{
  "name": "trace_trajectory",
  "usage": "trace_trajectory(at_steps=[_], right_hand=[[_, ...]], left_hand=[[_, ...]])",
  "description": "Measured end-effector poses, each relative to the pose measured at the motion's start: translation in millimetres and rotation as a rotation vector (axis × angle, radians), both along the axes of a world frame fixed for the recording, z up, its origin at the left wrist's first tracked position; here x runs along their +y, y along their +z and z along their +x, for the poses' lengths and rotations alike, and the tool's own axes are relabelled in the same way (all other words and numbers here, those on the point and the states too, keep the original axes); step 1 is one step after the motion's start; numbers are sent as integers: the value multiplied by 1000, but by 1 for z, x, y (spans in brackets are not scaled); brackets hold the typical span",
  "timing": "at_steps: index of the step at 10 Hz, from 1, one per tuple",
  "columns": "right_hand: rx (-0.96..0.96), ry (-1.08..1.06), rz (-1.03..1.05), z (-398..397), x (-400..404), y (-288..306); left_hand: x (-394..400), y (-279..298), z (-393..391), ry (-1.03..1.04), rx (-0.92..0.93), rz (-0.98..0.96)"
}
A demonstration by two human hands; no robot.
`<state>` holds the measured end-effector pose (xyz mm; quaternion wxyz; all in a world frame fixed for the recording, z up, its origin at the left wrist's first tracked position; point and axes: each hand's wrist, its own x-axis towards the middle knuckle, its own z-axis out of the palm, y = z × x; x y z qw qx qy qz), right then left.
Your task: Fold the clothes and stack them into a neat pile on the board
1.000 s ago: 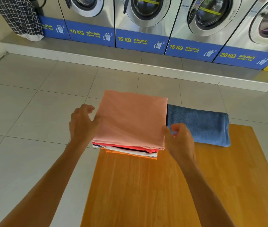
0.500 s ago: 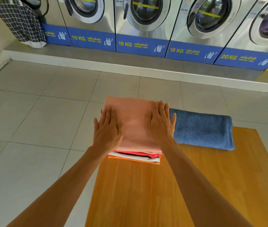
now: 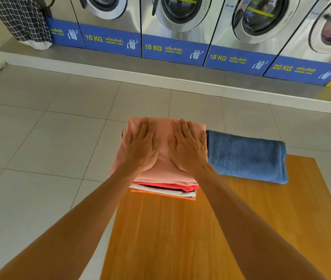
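We note both hands lying flat, palms down, on top of the pile of folded clothes (image 3: 161,187). The left hand (image 3: 140,147) has its fingers spread and extended over the left half of the peach garment (image 3: 163,150) that tops the pile; it grips nothing. The right hand (image 3: 188,147) rests the same way on the right half, fingers straight and slightly fanned, also holding nothing. Under the peach piece we see the edges of a red layer, a white and dark layer, and an orange one at the bottom. The pile sits at the far left corner of the wooden board (image 3: 211,229), its left side overhanging the board's edge. A folded blue towel (image 3: 247,156) lies just to the right of the pile, at the board's far edge, close to the right hand. The board stands over a tiled floor (image 3: 39,138). Washing machines (image 3: 180,21) line the far wall, and a checked cloth (image 3: 21,19) hangs at the upper left.
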<state>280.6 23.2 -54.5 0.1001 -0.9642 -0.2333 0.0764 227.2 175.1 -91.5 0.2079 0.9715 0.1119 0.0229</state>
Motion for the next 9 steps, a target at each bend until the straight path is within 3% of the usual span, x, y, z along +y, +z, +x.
trace_trajectory(at_steps=[1,2,5,7,9], right_hand=[[-56,-10,-58,-9,5,5],[1,-33,49,-22,7,-1],[18,-35,41,-22,4,0],[6,-89,-21,-22,-10,-1],[115,-189,-94,-36,-48,25]], left_hand=[[-9,4,1,28,25,50],[-13,1,3,-8,-99,-26],[-7,7,-5,-103,-2,93],[-2,16,-21,20,142,61],[13,38,-57,193,372,25]])
